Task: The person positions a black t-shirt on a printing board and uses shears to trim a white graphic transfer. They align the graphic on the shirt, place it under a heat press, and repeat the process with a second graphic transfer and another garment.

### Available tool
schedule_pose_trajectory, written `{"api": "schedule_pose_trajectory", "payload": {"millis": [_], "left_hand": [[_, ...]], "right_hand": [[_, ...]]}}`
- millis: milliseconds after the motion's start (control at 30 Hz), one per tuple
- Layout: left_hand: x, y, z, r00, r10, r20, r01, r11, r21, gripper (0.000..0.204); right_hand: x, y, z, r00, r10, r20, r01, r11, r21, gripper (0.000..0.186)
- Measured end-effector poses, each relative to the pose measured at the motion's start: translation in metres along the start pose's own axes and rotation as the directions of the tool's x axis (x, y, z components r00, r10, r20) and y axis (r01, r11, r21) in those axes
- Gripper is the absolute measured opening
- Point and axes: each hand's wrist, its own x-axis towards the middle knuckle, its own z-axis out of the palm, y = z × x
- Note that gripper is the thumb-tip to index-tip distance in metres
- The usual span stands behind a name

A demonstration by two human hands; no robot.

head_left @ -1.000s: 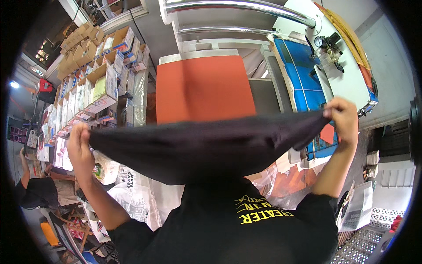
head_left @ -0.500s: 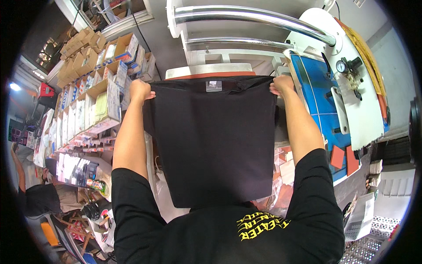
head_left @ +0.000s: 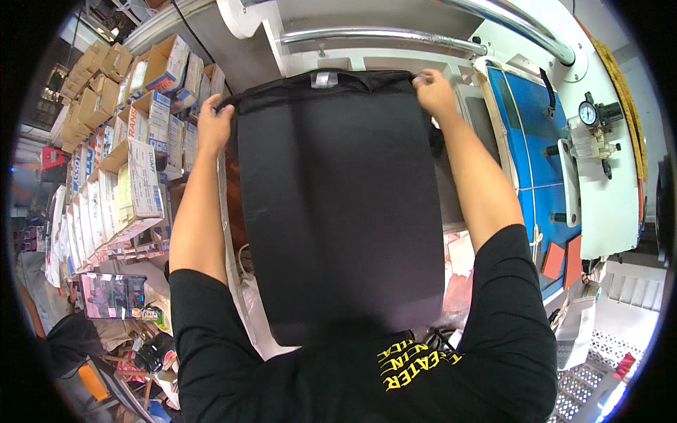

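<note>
A black T-shirt (head_left: 342, 204) is spread out in front of me, its neck end at the far side and its lower edge close to my body. A small pale label (head_left: 324, 80) shows at the neckline. My left hand (head_left: 215, 125) pinches the shirt's far left shoulder between thumb and fingers, slightly blurred. At the far right shoulder, my right hand (head_left: 436, 96) has its fingers closed on the cloth. Both arms are stretched forward. The shirt hides most of what lies under it.
A white machine frame with a chrome bar (head_left: 381, 34) stands beyond the shirt. On the right are a blue panel (head_left: 532, 141), a pressure gauge (head_left: 587, 113) and reddish pads (head_left: 553, 259). Cardboard boxes (head_left: 134, 190) are stacked at left, near a screen (head_left: 113, 296).
Both hands have moved farther forward, carrying the shirt's neck end over the pale board edge that showed beyond it. My view has shifted too.
</note>
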Motion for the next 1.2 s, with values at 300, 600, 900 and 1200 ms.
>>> {"api": "schedule_pose_trajectory", "payload": {"millis": [300,600,900,1200], "left_hand": [[-0.329,0.038,-0.104,0.958,-0.241,0.158,0.244,0.97,-0.003,0.024],[-0.414,0.069,-0.155,0.917,-0.165,0.363,0.108,0.979,0.171,0.041],[-0.441,0.041,-0.134,0.989,-0.071,0.13,0.046,0.981,0.19,0.018],[-0.445,0.039,-0.128,0.996,-0.054,0.073,0.036,0.973,0.23,0.016]], "right_hand": [[-0.319,0.036,-0.139,0.947,0.139,0.289,-0.084,0.977,-0.196,0.03],[-0.384,0.059,-0.168,0.929,0.278,0.244,-0.241,0.955,-0.172,0.023],[-0.387,0.061,-0.163,0.947,0.257,0.193,-0.213,0.952,-0.221,0.021],[-0.392,0.068,-0.158,0.957,0.214,0.197,-0.163,0.956,-0.246,0.021]]}}
